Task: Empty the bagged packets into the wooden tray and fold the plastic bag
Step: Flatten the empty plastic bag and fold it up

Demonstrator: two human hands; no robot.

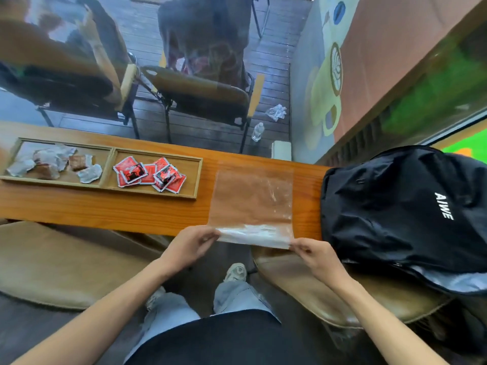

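- On the narrow wooden table (105, 212), we see the clear plastic bag (253, 198) lying flat and empty, its near edge hanging just over the table's front rim.
- We note the left hand (189, 246) pinching the bag's near left corner between thumb and curled fingers.
- We note the right hand (316, 255) pinching the near right corner in the same manner, so that the near edge is drawn taut between the two hands.
- We observe a whitish, crumpled band along this near edge; whether it is a first fold or the bag's seal strip, we cannot tell.
- To the left of the bag, apart from it, stands the wooden tray (155, 192) with two compartments.
- We find the red packets (150, 173) heaped in the right compartment, several overlapping one another.
- We find the silver and brown packets (56, 164) spread in the left compartment.
- To the right of the bag, a black backpack (400, 206) with white lettering rests partly on the table end and partly on a cushioned seat (329, 291).
- Beyond the table, we see two chairs (208, 98), and a plastic bottle (257, 131) lying on the dark plank floor.
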